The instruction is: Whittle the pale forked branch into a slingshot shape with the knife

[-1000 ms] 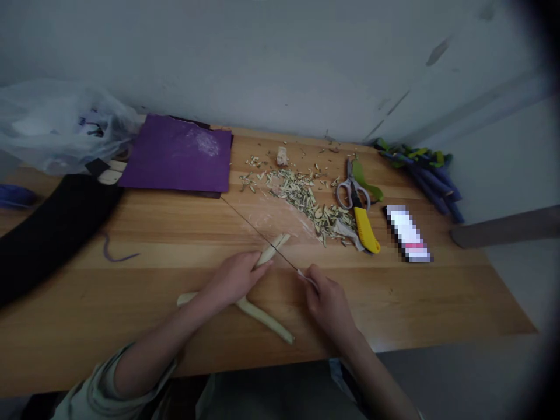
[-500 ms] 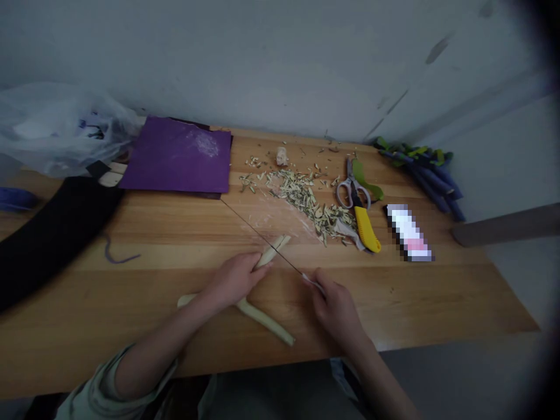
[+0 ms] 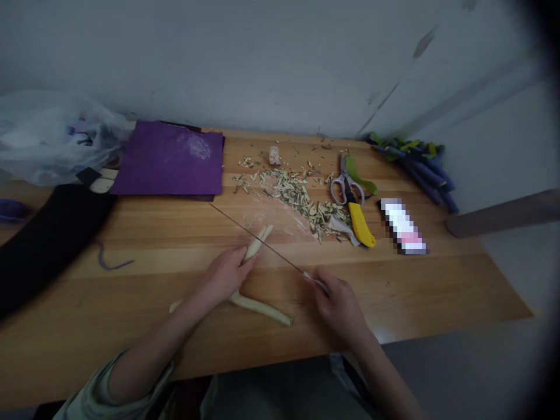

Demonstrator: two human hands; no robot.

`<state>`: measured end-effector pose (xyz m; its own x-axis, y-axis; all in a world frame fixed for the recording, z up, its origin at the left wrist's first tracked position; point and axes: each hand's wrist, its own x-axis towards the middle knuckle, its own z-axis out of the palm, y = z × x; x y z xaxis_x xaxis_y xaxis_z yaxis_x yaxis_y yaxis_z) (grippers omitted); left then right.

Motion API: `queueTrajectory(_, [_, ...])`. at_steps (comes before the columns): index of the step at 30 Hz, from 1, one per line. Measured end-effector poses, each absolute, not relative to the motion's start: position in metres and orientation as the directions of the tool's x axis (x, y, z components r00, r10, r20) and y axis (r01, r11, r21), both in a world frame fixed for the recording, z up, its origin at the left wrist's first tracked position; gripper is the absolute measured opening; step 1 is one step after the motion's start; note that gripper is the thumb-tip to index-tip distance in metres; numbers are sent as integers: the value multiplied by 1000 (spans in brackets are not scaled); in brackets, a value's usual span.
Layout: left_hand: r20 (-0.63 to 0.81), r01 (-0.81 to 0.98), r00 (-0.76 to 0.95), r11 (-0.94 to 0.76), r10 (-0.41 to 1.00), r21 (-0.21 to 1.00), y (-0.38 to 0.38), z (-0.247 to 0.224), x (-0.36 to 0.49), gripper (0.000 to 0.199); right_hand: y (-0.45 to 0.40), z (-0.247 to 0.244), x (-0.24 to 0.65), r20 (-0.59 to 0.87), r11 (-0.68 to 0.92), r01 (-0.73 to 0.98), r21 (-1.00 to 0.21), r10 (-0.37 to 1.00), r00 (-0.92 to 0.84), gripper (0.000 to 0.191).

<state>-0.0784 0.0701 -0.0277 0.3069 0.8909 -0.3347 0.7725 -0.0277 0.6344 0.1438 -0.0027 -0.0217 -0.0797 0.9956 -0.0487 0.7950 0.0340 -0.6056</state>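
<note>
My left hand (image 3: 230, 271) is closed around a pale, peeled forked branch (image 3: 262, 309). One arm of it points up past my fingers, another lies toward the right, and a third end shows left of my wrist. In my right hand (image 3: 339, 297) is the light handle of a long thin dark tool (image 3: 280, 255), perhaps a file or thin saw. Its shaft slants up to the left and crosses the branch's upper arm near the split-looking tip. Wood shavings (image 3: 293, 192) lie beyond my hands.
A purple sheet (image 3: 170, 163) and a plastic bag (image 3: 56, 137) are at the back left, near a black strip (image 3: 52, 239). Scissors (image 3: 347, 184), a yellow-handled cutter (image 3: 361, 224), a phone (image 3: 402, 226) and a blue-green bundle (image 3: 420, 163) are to the right.
The thin tool has shifted a little left and up across the branch. The branch and my left hand sit slightly further left, and the whole view has shifted slightly.
</note>
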Motion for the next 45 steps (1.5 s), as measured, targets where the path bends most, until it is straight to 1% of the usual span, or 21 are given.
queueTrajectory(2, [-338, 791, 261, 1, 904, 612, 72, -27, -80, 42, -16, -22, 162, -66, -18, 782, -623, 997, -30, 17])
queueTrajectory(5, [-322, 800, 231, 9, 918, 599, 74, -27, -81, 41, -22, -22, 168, -69, -57, 787, -614, 997, 19, 19])
queueTrajectory(9, [-284, 806, 92, 96, 954, 584, 79, -28, -88, 41, 2, -18, 145, -39, -45, 796, -604, 999, 26, 17])
queueTrajectory(11, [-278, 792, 53, 129, 959, 596, 83, -28, -92, 42, 14, -17, 139, -28, -15, 795, -606, 1000, -2, 15])
queueTrajectory(15, [-310, 749, 105, 130, 945, 650, 83, -29, -96, 42, 16, -18, 156, -54, 64, 785, -616, 991, -123, 15])
queueTrajectory(17, [-324, 738, 153, 110, 934, 665, 79, -29, -92, 40, 12, -19, 166, -73, 67, 780, -622, 987, -142, 14])
queueTrajectory(19, [-331, 736, 210, 74, 920, 673, 75, -27, -86, 37, 12, -19, 166, -77, 75, 777, -625, 985, -157, 14])
queueTrajectory(22, [-320, 737, 296, -2, 900, 676, 69, -24, -79, 35, 18, -19, 151, -63, 146, 770, -621, 970, -234, 14])
queueTrajectory(24, [-309, 746, 310, -28, 899, 665, 69, -22, -78, 35, 21, -19, 142, -54, 181, 772, -609, 962, -268, 13])
queueTrajectory(28, [-307, 777, 212, 30, 928, 629, 72, -24, -85, 36, 13, -18, 156, -88, 115, 791, -601, 974, -209, 13])
queueTrajectory(30, [-297, 780, 205, 28, 933, 625, 73, -25, -88, 36, 5, -17, 168, -96, 73, 784, -617, 981, -167, 14])
queueTrajectory(33, [-269, 771, 263, -34, 926, 636, 70, -27, -85, 35, 3, -17, 164, -74, 77, 774, -629, 985, -157, 12])
queueTrajectory(37, [-236, 732, 366, -122, 900, 670, 66, -27, -79, 35, 15, -17, 132, -49, 142, 779, -611, 975, -216, 12])
queueTrajectory(39, [-262, 736, 359, -99, 896, 669, 67, -26, -80, 36, 16, -16, 128, -37, 151, 787, -598, 976, -216, 12])
queueTrajectory(42, [-304, 768, 268, -12, 914, 640, 70, -25, -83, 38, 8, -16, 147, -32, 120, 780, -615, 984, -177, 11])
queueTrajectory(44, [-304, 778, 249, -3, 919, 629, 71, -25, -84, 37, 0, -18, 161, -39, 83, 778, -623, 990, -137, 11])
queueTrajectory(45, [-295, 776, 266, -22, 918, 631, 71, -26, -83, 37, -2, -19, 164, -41, 78, 778, -623, 991, -131, 11])
